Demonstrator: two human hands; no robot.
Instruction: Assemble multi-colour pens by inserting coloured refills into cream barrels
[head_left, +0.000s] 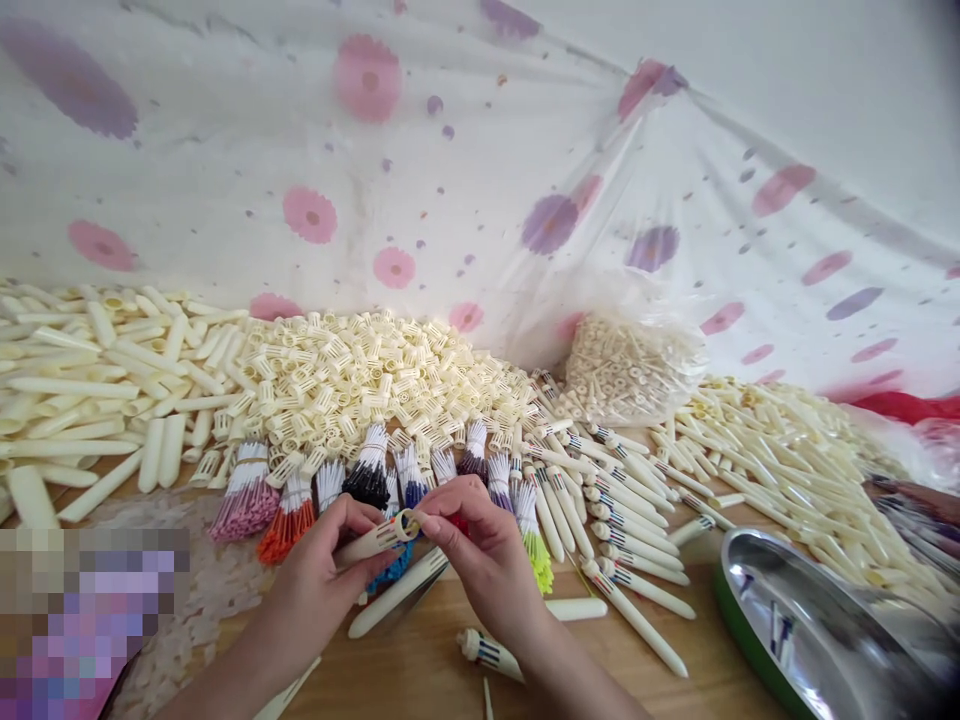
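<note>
My left hand (330, 565) is closed around a cream multicolour pen barrel (371, 541), tilted so its open, slotted end faces right. At that end, the thumb and fingers of my right hand (476, 545) are pinched together; whatever is between them is too small to make out. Below the hands another cream pen barrel (394, 597) lies on the table. Near my right wrist lies a pen with coloured sliders (489, 652). Behind my hands stand bundles of refills, among them pink ones (244, 500), orange ones (287, 520), black ones (367, 478) and yellow-green ones (535, 545).
Long cream barrels (82, 385) are heaped at left, slotted cream pieces (390, 370) at centre back. Assembled pens (637, 545) lie right of my hands. A plastic bag of small parts (630, 370) stands behind them. A metal bowl (810, 610) holds a few small pieces.
</note>
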